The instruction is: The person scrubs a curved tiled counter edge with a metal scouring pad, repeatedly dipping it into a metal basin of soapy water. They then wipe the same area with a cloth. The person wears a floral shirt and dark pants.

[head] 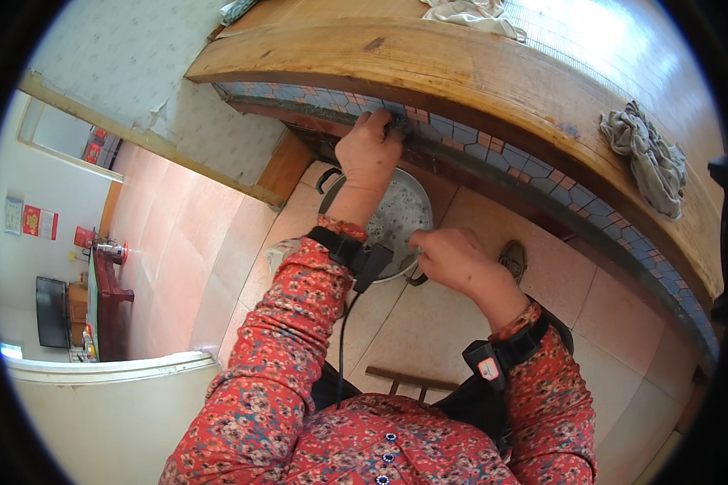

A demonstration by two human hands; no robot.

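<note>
My left hand (370, 145) grips a dark scrubber (402, 126), perhaps steel wool, and presses it against the tiled edge (443, 124) below a thick wooden ledge (400, 57). Beneath my left forearm a metal pot (426, 200) with black handles stands on the floor, holding sudsy water (394, 209). My right hand (455, 260) is beside the pot's near right rim, its fingers curled in. Whether anything is inside that curl cannot be made out.
A crumpled grey cloth (646, 159) lies on the ledge at right, and a pale cloth (476, 15) farther back. A shoe (513, 260) rests on the tiled floor (558, 291). At left, a doorway opens onto a room with a dark red table (106, 303).
</note>
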